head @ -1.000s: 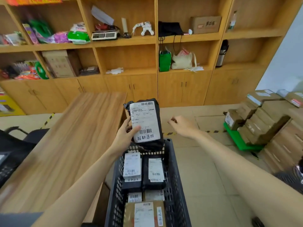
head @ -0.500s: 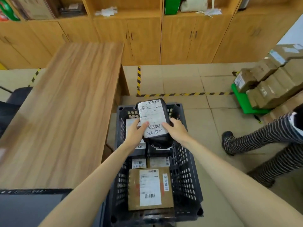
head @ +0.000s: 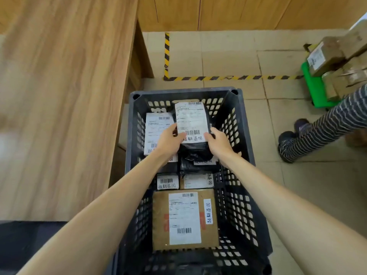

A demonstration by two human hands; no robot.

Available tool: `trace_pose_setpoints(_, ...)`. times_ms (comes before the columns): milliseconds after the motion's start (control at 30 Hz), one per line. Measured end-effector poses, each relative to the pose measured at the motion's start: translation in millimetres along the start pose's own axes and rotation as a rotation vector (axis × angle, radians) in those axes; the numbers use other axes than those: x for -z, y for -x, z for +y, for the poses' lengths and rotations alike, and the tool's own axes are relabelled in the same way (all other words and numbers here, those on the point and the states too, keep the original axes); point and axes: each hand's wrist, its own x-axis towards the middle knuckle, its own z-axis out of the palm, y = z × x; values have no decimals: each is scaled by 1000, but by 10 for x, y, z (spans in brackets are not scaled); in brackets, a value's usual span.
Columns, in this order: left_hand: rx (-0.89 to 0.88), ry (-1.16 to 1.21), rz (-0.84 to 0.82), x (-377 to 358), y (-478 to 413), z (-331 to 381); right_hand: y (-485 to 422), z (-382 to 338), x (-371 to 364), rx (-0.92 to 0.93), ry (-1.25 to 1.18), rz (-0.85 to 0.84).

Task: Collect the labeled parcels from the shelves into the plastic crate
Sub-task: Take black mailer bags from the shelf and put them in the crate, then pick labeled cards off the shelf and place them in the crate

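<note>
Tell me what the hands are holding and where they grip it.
Both hold the black labeled parcel in the crate: the left hand grips its lower left edge, thumb on the label; the right hand grips its lower right edge.

Noted black perforated plastic crate (head: 184, 92), upright, part-filled. Above crate's far end, tilted, white label up: black poly-bag parcel (head: 191, 121), gripped by left hand (head: 168, 141) and right hand (head: 218, 142). Flat at crate's near end: brown cardboard parcel (head: 159, 221). Between these, inside crate: smaller labeled parcels (head: 167, 182).
</note>
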Motion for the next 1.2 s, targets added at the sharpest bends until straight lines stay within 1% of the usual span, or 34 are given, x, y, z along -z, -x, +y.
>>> trace_pose_setpoints(133,11,-65,14,47,-26,71,-7,-74,62,11,70,-8)
trace_pose_setpoints(167,12,-96,26,78,-5,123,21,-137,108,33,142,2)
trace_pose_setpoints(233,15,-174,46,195,91,291,81,-320,240,103,369,52)
trace_pose_setpoints(333,-82,-374,76,491,325,657,202,-723,464,275,666,83)
trace_pose_setpoints(400,-191,-598,121,733,551,962,308,-1094,598,422,810,60)
trace_pose_setpoints(500,-287,-923,226,1079,981,1451,551,-1740,730,600,936,1)
trace_pose_setpoints(567,-291,-1012,304,1300,1322,1765,747,-2180,749,727,991,-21)
trace_pose_setpoints(633,-278,-1040,398,1506,1667,1978,944,-2576,712,857,1034,-60)
trace_pose_setpoints(700,-252,-1047,505,1677,2040,2103,1159,-2918,639,948,1060,-104)
trace_pose_setpoints(867,-151,-1047,707,2043,3004,2029,1835,-3522,334,1159,1083,-124)
trace_pose_setpoints(967,-86,-1020,833,2247,3597,1874,2274,-3748,72,1293,1066,-136)
trace_pose_setpoints(1067,3,-1010,938,2376,4225,1676,2742,-3889,-277,1425,992,-169)
trace_pose_setpoints(1200,126,-950,1075,2442,5059,1387,3360,-3933,-759,1572,970,-253)
